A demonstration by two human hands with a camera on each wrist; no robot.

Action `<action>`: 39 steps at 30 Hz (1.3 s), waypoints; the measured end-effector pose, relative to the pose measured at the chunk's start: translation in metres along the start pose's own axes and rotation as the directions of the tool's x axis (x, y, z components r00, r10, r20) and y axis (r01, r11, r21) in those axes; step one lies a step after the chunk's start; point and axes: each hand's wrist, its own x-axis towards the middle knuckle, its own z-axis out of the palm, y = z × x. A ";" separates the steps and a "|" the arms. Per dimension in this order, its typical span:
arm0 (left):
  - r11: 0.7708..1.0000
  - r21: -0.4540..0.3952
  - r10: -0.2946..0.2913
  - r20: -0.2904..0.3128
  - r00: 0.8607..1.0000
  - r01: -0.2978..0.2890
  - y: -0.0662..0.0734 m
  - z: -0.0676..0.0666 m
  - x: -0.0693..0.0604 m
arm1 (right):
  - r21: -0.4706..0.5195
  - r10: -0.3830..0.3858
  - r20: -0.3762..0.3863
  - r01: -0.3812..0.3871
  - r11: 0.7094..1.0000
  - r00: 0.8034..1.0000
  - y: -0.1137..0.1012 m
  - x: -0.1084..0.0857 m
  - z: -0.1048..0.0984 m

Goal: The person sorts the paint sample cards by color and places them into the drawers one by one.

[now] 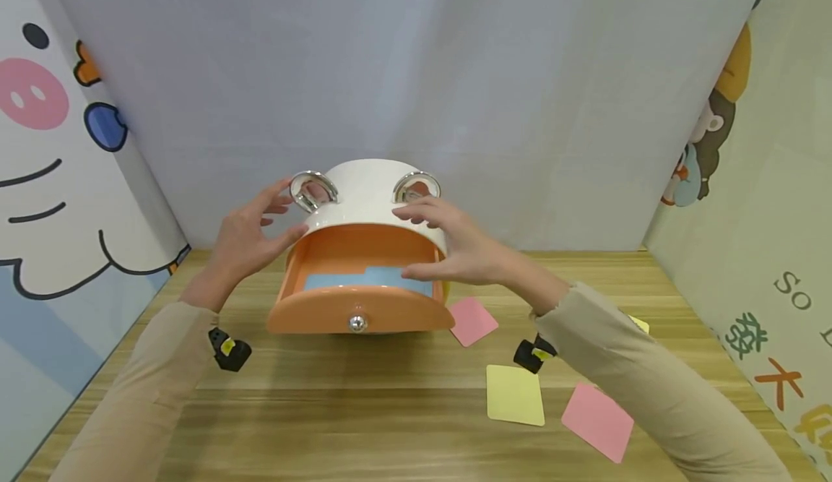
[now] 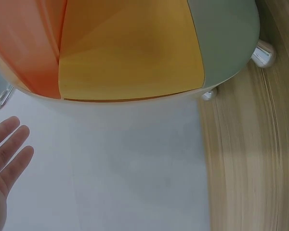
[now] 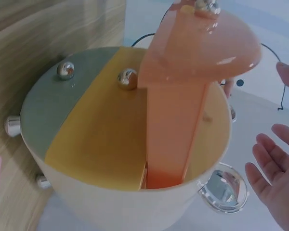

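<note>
Cabinet (image 1: 367,184) on woodgrain table (image 1: 364,410), pale backdrop (image 1: 416,56)

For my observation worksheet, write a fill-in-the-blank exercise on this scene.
The pulled-out drawer is coloured ____.
The paper inside it is coloured ____.
The hand whose thumb overlaps this paper in the head view is the ____ one.
The middle drawer is coloured ____.
Missing words: orange; blue; right; yellow.
</note>
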 end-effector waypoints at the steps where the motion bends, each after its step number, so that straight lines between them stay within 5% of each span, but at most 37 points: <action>1: 1.000 -0.001 0.002 -0.001 1.000 -0.002 0.000 0.000 0.000 | 0.016 -0.008 -0.024 0.008 1.000 1.000 -0.002 -0.003 0.000; 5: 1.000 -0.011 0.006 0.000 1.000 -0.006 0.001 0.000 0.000 | 0.025 -0.052 -0.184 0.058 0.998 0.981 -0.014 -0.015 0.006; 12: 1.000 -0.014 -0.004 -0.001 1.000 0.004 0.003 0.000 0.001 | 0.119 0.020 -0.456 0.039 0.992 0.890 -0.047 -0.038 0.039; 17: 1.000 -0.011 -0.010 0.000 1.000 0.010 0.002 0.001 0.001 | 0.197 0.096 -0.513 0.008 0.980 0.853 -0.057 -0.051 0.067; 29: 1.000 -0.007 -0.008 -0.003 1.000 0.008 0.004 -0.002 0.001 | 0.312 0.209 -0.499 -0.051 0.949 0.841 -0.062 -0.057 0.118; 33: 1.000 -0.012 -0.001 -0.008 1.000 0.001 0.004 -0.001 0.000 | 0.224 0.145 -0.538 -0.025 0.974 0.830 -0.056 -0.051 0.127; 36: 1.000 -0.017 0.002 -0.008 1.000 -0.002 0.003 -0.001 0.000 | 0.062 0.024 -0.589 0.016 0.998 0.808 -0.051 -0.047 0.132; 39: 1.000 -0.016 0.008 -0.012 1.000 -0.008 0.002 0.000 0.000 | -0.120 -0.097 -0.616 0.029 0.992 0.781 -0.048 -0.043 0.135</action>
